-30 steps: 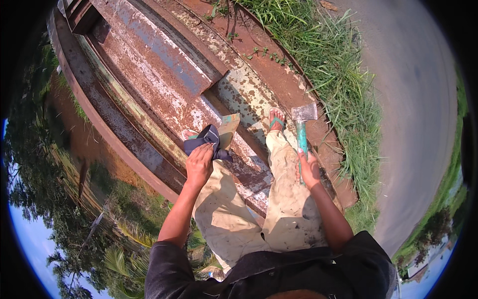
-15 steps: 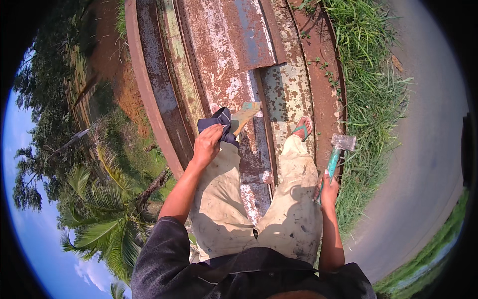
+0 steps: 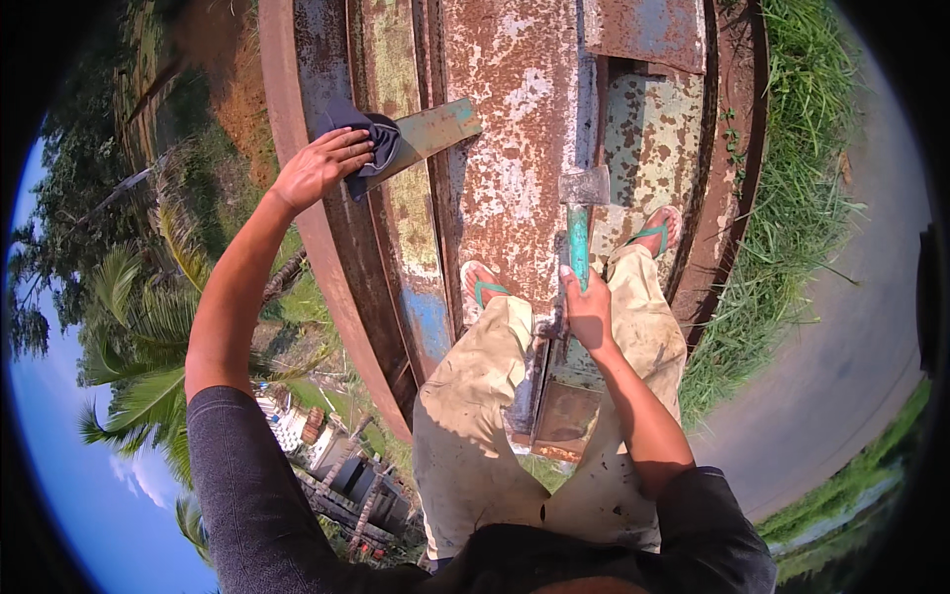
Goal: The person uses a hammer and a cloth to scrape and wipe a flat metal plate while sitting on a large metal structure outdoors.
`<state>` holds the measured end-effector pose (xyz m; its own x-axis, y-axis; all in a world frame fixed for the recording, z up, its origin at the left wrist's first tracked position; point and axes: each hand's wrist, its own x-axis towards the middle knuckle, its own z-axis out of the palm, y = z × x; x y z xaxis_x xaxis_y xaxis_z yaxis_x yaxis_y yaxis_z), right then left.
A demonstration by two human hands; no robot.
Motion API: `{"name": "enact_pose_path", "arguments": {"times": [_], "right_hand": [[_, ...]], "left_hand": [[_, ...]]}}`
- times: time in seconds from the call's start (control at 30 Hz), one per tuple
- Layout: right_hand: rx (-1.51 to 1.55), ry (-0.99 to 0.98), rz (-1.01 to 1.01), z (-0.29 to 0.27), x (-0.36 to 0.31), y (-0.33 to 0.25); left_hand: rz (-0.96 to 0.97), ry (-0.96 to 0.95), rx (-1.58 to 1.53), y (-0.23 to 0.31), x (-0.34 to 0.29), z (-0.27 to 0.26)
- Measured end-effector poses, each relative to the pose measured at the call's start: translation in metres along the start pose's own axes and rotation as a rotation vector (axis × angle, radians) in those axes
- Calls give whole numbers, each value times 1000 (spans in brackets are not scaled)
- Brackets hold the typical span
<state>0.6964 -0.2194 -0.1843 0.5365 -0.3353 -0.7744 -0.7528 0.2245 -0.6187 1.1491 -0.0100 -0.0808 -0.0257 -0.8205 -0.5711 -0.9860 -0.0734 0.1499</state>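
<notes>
A worn, greenish, flat metal strip (image 3: 430, 137) slants over rusted, flaking metal beams (image 3: 505, 99), its bare end pointing away and rightward, the other covered by crumpled navy cloth (image 3: 386, 142) under the left hand (image 3: 319, 166) — fingers pressed together, any pinch impossible to tell. The green-handled hammer with blocky grey metal head (image 3: 578, 223) points ahead, lengthwise between the feet, the right hand's (image 3: 591, 312) fingers wrapped around its handle.

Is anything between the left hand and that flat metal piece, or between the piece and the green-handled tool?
Yes: the dark cloth lies between the left hand and the flat metal piece, at its left end. Nothing visible stands between the piece's right end and the green-handled tool in the right hand.
</notes>
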Motion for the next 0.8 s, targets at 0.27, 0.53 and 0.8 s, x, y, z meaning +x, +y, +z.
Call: {"name": "enact_pose_path", "arguments": {"times": [0.27,0.53,0.8], "right_hand": [[-139,138,-164,173,147,-29],[-204,96,-25,243,208,-9],[-184,80,-45,239,207,-12]], "left_hand": [[122,157,25,-31,1,17],[-152,450,181,-27,-23,26],[-753,1232,-1728,38,-78,78]]}}
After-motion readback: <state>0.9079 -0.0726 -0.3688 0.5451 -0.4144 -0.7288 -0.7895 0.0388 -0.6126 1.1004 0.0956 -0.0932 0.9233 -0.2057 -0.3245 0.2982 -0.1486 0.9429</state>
